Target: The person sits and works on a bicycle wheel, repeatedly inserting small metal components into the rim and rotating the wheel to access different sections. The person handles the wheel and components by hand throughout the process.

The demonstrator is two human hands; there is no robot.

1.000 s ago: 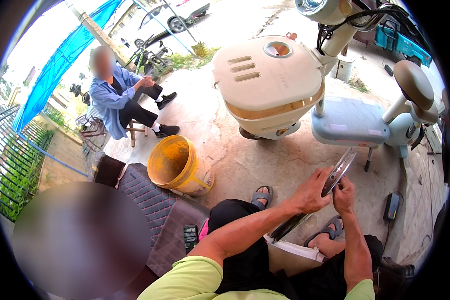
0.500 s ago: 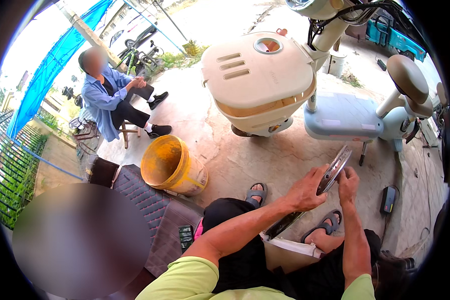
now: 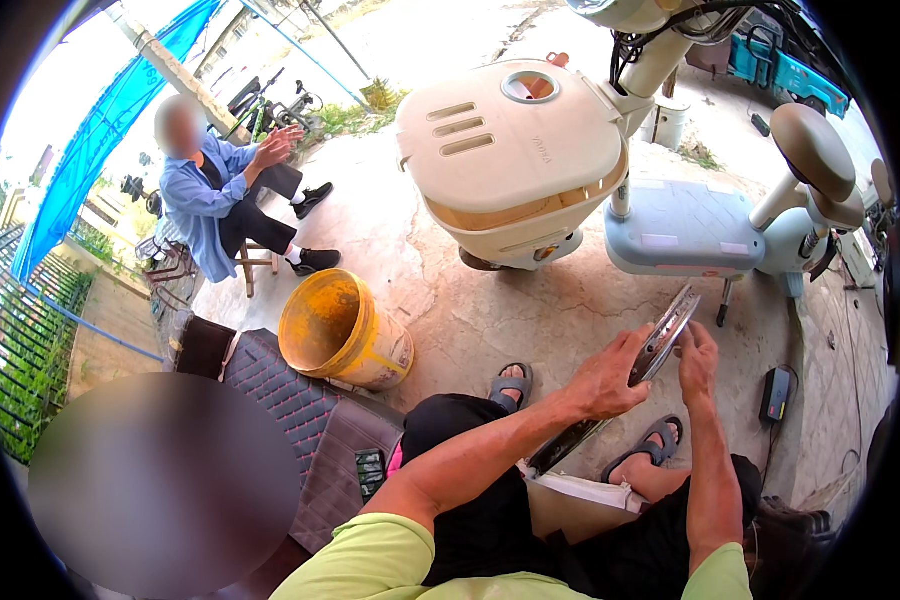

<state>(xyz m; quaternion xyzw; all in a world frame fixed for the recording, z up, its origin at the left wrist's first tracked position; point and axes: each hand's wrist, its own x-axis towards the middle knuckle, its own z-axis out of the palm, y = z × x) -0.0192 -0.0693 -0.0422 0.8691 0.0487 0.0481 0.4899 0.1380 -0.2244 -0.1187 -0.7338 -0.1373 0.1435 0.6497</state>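
Note:
A long, narrow part with a shiny metallic rim and a dark lower end (image 3: pixel 667 332) slants up and away from my lap. My left hand (image 3: pixel 610 378) is wrapped round its middle, with the lower stretch running beneath my wrist. On its right side my right hand (image 3: pixel 699 365) is closed, fingertips pressed against the edge near the upper end. Whether those fingertips also pinch something small is hidden. Below the part, a beige piece with a white edge (image 3: pixel 595 494) lies between my legs.
A yellow bucket (image 3: pixel 395 355) stands left of my feet beside a dark quilted seat (image 3: pixel 280 390). Ahead is a cream and pale-blue scooter (image 3: pixel 515 140). A black charger-like box (image 3: pixel 775 395) with a cable lies at right. A person in a blue shirt (image 3: pixel 202 200) sits at far left.
The seated person's hands have risen and come apart from their clasp. My hands and the long part have hardly moved; the part tilts slightly differently.

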